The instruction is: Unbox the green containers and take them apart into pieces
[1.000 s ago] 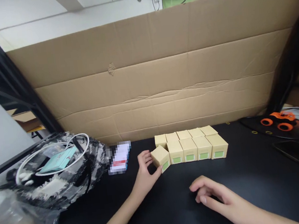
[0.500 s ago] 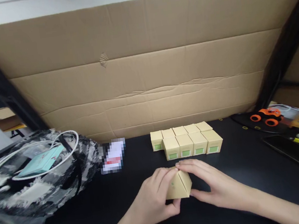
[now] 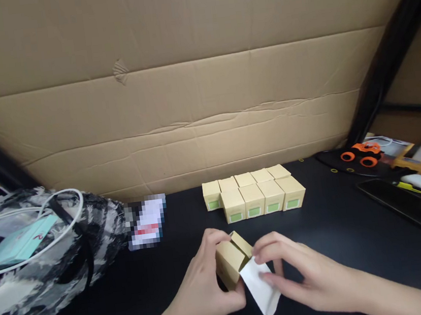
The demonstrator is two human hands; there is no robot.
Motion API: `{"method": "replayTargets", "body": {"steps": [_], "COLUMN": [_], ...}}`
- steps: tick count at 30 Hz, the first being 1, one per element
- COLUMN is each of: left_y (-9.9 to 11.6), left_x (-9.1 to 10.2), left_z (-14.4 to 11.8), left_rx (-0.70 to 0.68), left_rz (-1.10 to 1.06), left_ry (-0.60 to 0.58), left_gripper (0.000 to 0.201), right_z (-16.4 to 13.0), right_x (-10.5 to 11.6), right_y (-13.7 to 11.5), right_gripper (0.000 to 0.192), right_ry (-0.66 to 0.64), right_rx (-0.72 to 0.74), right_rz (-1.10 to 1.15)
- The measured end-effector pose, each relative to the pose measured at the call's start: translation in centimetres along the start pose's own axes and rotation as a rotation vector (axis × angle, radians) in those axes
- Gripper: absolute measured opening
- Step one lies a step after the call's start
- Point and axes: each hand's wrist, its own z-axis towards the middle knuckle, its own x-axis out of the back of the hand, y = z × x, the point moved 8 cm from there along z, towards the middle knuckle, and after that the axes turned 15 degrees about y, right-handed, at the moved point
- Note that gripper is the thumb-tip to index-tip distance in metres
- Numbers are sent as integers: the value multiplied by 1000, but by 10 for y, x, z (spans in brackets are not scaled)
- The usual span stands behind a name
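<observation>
Small tan cardboard box (image 3: 231, 260) sits low over the black tabletop (image 3: 359, 241) in my left hand (image 3: 204, 291), fingers wrapped around it, while my right hand (image 3: 302, 279) pinches its white opened flap (image 3: 260, 286), near the row of matching boxes (image 3: 255, 195).

Tan box (image 3: 230, 261) with white flap (image 3: 260, 286); green-labelled tan boxes (image 3: 256, 197); black table (image 3: 349, 222).

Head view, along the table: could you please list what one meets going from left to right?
Bag → blurred card → left hand → held box → right hand → orange toy truck → white mouse.
</observation>
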Motion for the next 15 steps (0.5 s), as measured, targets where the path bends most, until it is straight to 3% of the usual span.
{"method": "replayTargets", "body": {"steps": [4,6,9,12,15], "left_y": [9,13,12,1,-8], "left_x": [4,6,4,-6,-17], "left_z": [-4,-5,-2,5,14], "left_rx": [-105,-147,-43,238,503], "left_rz": [-136,-131,-98,-155,-229], "left_ry": [51,39,-50,-223,-400], "left_gripper": [51,57,64,55,39], "right_z": [-2,0,7,8,-1], "right_x": [-8,-6,3,2,-13], "right_y": [-13,-9,7,22,46], "right_gripper": [33,30,24,27,39], "right_ry": [-89,-87,6,52,24], "right_rx": [251,240,60,-123,-480], "right_rz": [-267,-344,-271,87,460]}}
